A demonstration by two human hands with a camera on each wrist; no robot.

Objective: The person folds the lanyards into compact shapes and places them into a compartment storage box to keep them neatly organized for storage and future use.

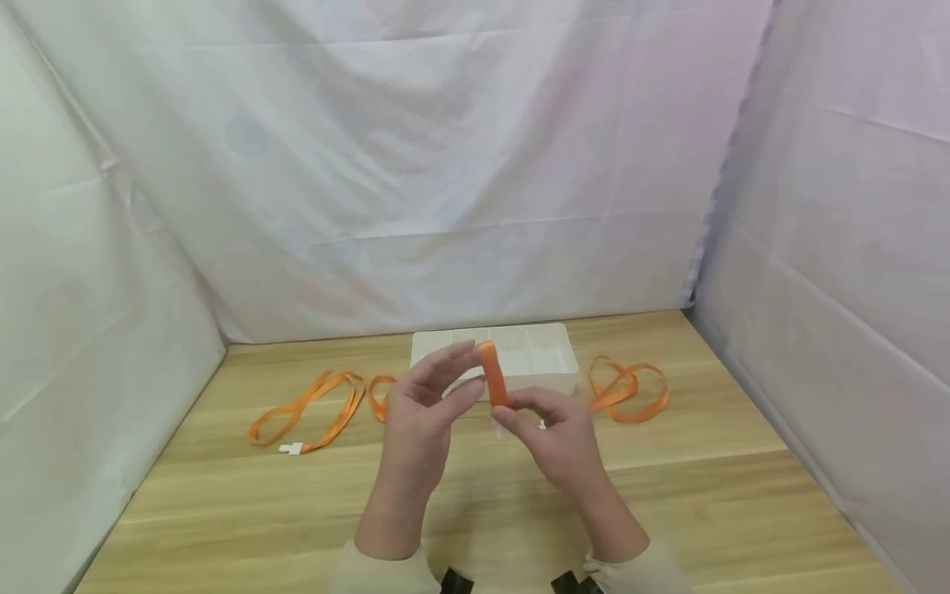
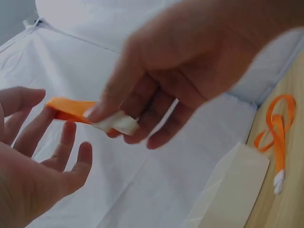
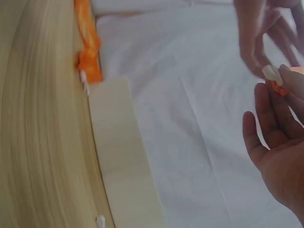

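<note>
Two bare hands meet near the centre of the head view: the right hand (image 1: 560, 433) pinches the lower end of a folded orange ribbon strap (image 1: 493, 375), while the left hand (image 1: 423, 404), fingers mostly extended, touches its upper end without gripping. The step in hand looks like folding the strap into a compact bundle; the next move seems to call for a firm pinch so the layers stay together. At middle rear, a white compartmented plastic tray (image 1: 551, 356) sits on a pale wood-grain table (image 1: 297, 511), between a looped orange ribbon lanyard (image 1: 304, 400) at left and a second orange lanyard (image 1: 629, 386) at right. White hanging cloth (image 1: 371, 165) covers the back and both sides. In the left wrist view, the right hand holds the strap and its white plastic clip (image 2: 125, 124) left of centre; the left fingers are spread. In the right wrist view, the clip is pinched at the right edge, and the table fills the left.
</note>
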